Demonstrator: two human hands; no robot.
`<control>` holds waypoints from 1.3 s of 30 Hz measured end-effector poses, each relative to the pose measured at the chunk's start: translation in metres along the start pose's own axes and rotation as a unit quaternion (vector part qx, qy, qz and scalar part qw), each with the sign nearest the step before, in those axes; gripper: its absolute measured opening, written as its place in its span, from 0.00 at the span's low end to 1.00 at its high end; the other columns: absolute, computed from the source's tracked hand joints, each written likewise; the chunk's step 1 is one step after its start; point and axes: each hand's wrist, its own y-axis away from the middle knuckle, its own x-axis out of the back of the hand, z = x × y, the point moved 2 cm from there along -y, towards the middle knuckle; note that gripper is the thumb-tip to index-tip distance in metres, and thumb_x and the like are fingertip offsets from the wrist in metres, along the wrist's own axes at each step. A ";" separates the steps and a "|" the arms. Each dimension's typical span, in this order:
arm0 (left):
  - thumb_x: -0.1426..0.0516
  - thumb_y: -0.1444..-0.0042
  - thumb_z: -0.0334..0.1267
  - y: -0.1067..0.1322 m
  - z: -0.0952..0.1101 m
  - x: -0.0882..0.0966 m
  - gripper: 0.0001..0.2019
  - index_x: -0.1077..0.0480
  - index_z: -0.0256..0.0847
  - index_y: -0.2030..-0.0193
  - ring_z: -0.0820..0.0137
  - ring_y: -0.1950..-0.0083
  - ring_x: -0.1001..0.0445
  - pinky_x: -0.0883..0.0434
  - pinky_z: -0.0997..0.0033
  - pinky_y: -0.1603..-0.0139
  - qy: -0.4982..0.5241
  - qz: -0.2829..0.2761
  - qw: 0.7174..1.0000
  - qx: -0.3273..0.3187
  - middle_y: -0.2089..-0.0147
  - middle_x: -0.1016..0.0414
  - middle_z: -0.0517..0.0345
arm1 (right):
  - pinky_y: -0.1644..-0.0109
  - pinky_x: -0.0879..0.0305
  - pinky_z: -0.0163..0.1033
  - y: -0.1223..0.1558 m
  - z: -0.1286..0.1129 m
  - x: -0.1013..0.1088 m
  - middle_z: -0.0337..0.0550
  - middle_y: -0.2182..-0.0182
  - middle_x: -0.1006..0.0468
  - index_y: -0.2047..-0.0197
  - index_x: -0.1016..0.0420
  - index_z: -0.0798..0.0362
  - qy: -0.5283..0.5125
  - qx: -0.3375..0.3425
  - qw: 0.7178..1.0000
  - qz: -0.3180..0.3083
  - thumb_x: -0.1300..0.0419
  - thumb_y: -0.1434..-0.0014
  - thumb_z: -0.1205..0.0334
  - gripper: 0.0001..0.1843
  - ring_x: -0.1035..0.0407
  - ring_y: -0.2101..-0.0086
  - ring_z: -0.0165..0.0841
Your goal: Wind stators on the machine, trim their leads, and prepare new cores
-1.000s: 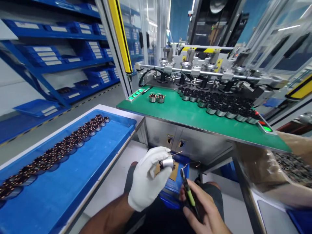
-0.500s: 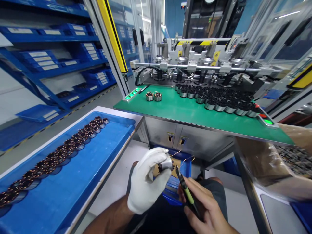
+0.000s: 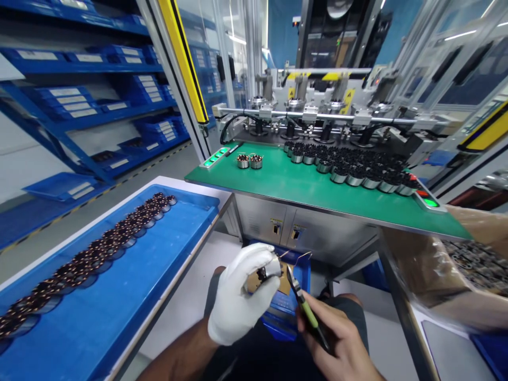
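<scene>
In a white glove, my left hand [image 3: 244, 293] grips a small motor stator [image 3: 272, 268] between thumb and fingers, its silvery side facing up. Loose copper wire ends [image 3: 302, 256] stick out from its right side. My bare right hand [image 3: 337, 333] is wrapped round a pair of cutting pliers [image 3: 307, 312] with green and black handles. The plier tips are just right of the stator, close to the wires; whether they touch a wire I cannot tell. Below both hands sits a blue bin [image 3: 304, 280] with a brown cardboard piece inside.
At left a long blue tray [image 3: 159, 254] holds rows of wound stators [image 3: 99, 254]. On the green worktop [image 3: 270, 182] stand two wound stators [image 3: 250, 161] and a large group of black-topped stators [image 3: 349, 164]. Behind is a machine [image 3: 317, 106]; at right, a plastic-lined carton [image 3: 456, 275].
The pliers have drawn slightly away from the stator to the right and the wire ends sit a little lower. The head view has shifted slightly.
</scene>
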 end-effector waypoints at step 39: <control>0.37 0.45 0.38 -0.006 0.016 0.011 0.17 0.31 0.45 0.48 0.67 0.54 0.20 0.25 0.69 0.51 -0.156 -0.111 0.981 -0.009 0.54 0.19 0.56 | 0.65 0.28 0.33 0.015 0.002 0.002 0.44 0.62 0.21 0.38 0.31 0.39 -0.183 -0.178 0.964 -0.076 0.41 0.40 0.61 0.27 0.27 0.69 0.30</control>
